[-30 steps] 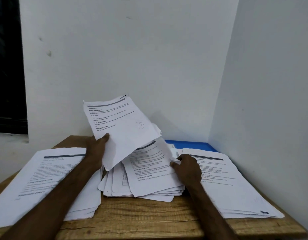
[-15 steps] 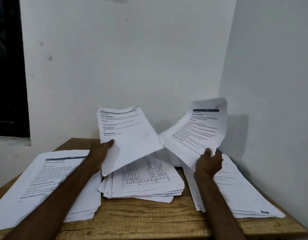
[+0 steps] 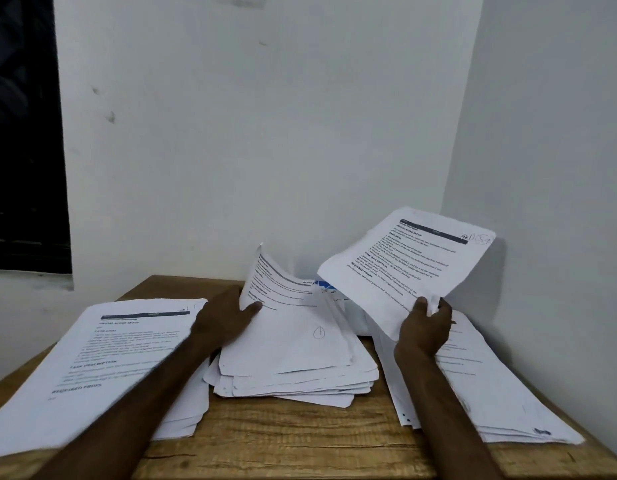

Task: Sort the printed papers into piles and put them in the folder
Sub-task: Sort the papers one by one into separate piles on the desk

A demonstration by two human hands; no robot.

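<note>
The right hand (image 3: 423, 327) pinches one sheet (image 3: 404, 268) at centre right, tilted face-up, probably for reading its heading. The left hand (image 3: 227, 315) grips the top sheet (image 3: 293, 327) of the centre pile (image 3: 300, 386).

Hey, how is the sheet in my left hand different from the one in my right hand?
The right-hand sheet is held in the air above the right pile; the left-hand sheet lies on the middle pile, far edge curled up. The right-hand sheet is printed over most of its face; the left-hand sheet is blank lower down, save a small pen mark. Both are white pages with a dark header bar.
</note>
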